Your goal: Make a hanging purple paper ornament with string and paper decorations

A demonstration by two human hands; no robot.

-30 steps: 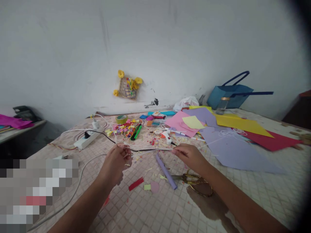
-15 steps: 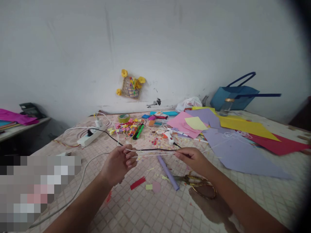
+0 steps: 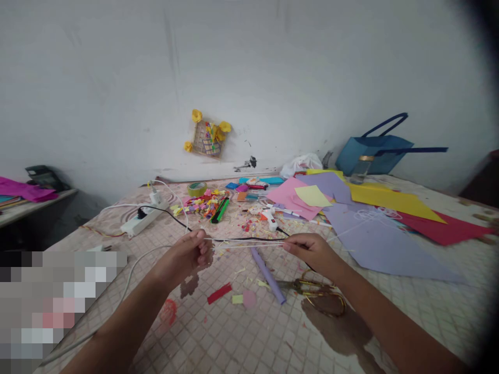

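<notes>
White string [image 3: 241, 246] is stretched in more than one strand between my two hands, above the tabletop. My left hand [image 3: 181, 258] is closed on one end of it, thumb pressed against the curled fingers. At the other end, my right hand [image 3: 313, 250] pinches the strands between thumb and fingers. A thin line of string runs on from the right hand to a loose tangle of string [image 3: 376, 213] on purple paper. Below the strands lies a rolled purple paper tube [image 3: 268, 276]. Gold-handled scissors [image 3: 322, 291] rest under my right forearm.
A white glue gun [image 3: 270, 220] lies behind the string, its black cord passing behind both hands to a power strip [image 3: 142, 221]. Paper scraps, a green cutter [image 3: 220, 210] and tape [image 3: 197, 188] are farther back. Coloured sheets [image 3: 382, 244], a jar [image 3: 362, 170] and a blue bag [image 3: 390, 156] stand right.
My left hand has turned and moved slightly left and down, with its fingers curled more tightly. The right hand stays nearly in place, and the string remains stretched between them. The view has shifted slightly.
</notes>
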